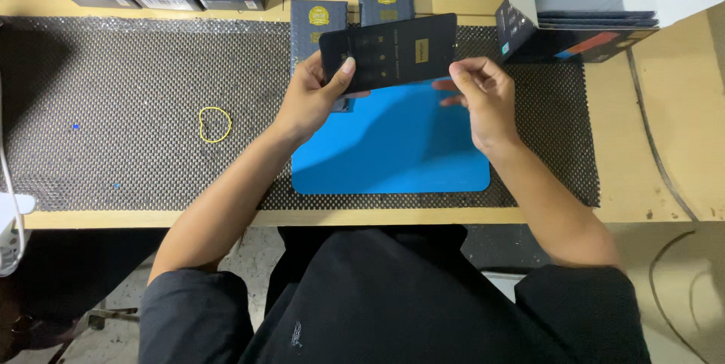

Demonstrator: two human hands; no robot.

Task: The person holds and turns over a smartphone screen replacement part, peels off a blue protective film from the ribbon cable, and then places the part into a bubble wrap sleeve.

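Both hands grip a flat black packet (393,50) mid-frame: left hand (310,100) at its left end, right hand (483,96) pinching its right edge, above the blue mat (393,152); it looks mid-handling, needing steady grip.

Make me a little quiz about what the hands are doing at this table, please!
1. Which hand grips the flat black packet with its thumb on the front?
2. True or false: the yellow rubber band lies on the blue mat.
3. What colour is the inside of the open box?

Key: 1. The left hand; the right hand pinches the other end. 2. False, it lies on the black mesh liner. 3. White.
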